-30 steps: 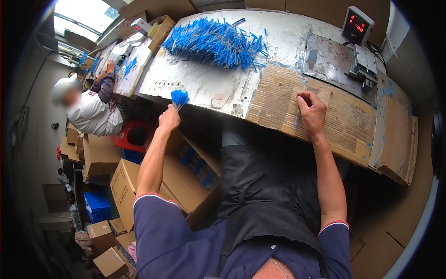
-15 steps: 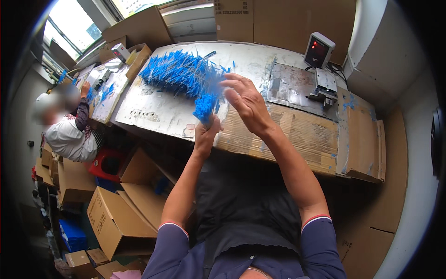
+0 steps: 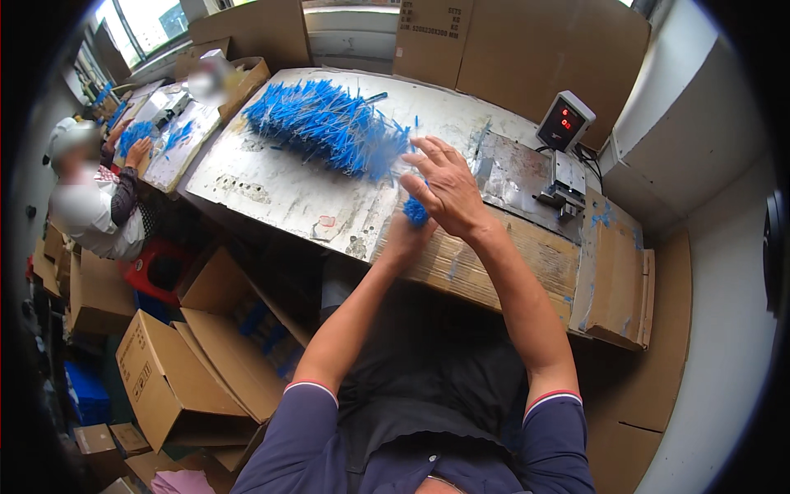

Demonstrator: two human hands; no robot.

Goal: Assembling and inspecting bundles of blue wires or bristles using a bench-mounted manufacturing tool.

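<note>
My left hand [image 3: 407, 239] is closed round a bundle of thin blue strands [image 3: 415, 211], held upright over the near edge of the table; motion blurs this hand, and my right hand partly hides the bundle. Just above and to the right, my right hand [image 3: 454, 193] has its fingers stretched out and apart, with nothing gripped in them. Its fingertips are near the right end of a large heap of thin blue and whitish strands [image 3: 317, 123] lying across the table. That end of the heap looks smeared.
The white worktable [image 3: 234, 185] bears a ribbed cardboard sheet [image 3: 502, 255] along its near edge. A metal fixture [image 3: 566, 181] and a box with a red lit display [image 3: 565, 121] stand at the right. Open cartons [image 3: 185, 395] lie below left. A co-worker [image 3: 103, 198] handles blue strands.
My left hand has moved right with the bundle, under my right hand, which has shifted slightly right and down. The view has shifted a little. The co-worker's hands have moved onto blue strands.
</note>
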